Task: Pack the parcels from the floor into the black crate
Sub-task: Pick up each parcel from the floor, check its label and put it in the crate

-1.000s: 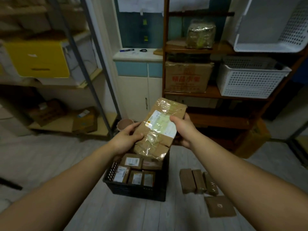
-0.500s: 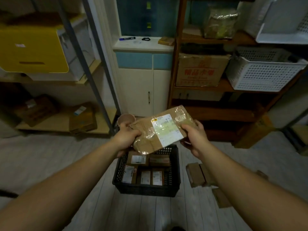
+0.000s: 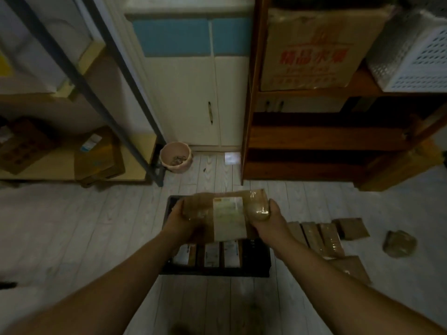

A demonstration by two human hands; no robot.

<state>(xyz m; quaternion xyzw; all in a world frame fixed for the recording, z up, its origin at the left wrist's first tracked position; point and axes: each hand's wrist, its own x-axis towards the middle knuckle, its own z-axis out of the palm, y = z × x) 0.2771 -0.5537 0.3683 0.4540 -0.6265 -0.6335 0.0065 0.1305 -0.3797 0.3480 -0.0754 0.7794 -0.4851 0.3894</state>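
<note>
I hold a brown taped parcel (image 3: pixel 225 213) with a pale label flat over the black crate (image 3: pixel 256 264) on the floor. My left hand (image 3: pixel 180 221) grips its left end and my right hand (image 3: pixel 271 221) grips its right end. Under it, the crate shows a row of labelled parcels (image 3: pixel 211 255) along its near side. Several more brown parcels (image 3: pixel 319 238) lie on the floor to the right of the crate, with a crumpled one (image 3: pixel 399 243) farther right.
A pink pot (image 3: pixel 175 159) stands by the white cabinet (image 3: pixel 193 93). A metal rack (image 3: pixel 79 76) with boxes is at the left, a wooden shelf unit (image 3: pixel 314 131) with a carton and a white basket at the right. Pale plank floor (image 3: pixel 96 226) surrounds the crate.
The parcel has come down from chest height and turned level just above the crate, both hands still on it. My view has tilted down toward the floor.
</note>
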